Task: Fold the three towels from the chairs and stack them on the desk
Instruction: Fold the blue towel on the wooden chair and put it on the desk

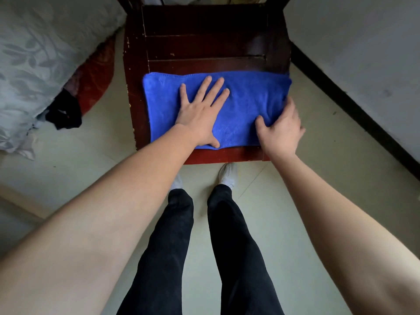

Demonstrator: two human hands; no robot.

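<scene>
A blue towel (250, 96) lies folded into a wide rectangle on the front half of a dark red wooden chair seat (204, 42). My left hand (202, 112) presses flat on the towel's middle with its fingers spread and straight. My right hand (280, 126) grips the towel's right end, thumb on top and fingers curled round the edge, where the cloth bunches slightly. No other towel and no desk are in view.
A bed with a grey patterned cover (34, 53) stands at the left, with dark clothing (66, 112) hanging at its edge. A grey wall with a black skirting strip (354, 105) runs along the right. My legs and white shoes (228, 176) stand on the pale tiled floor.
</scene>
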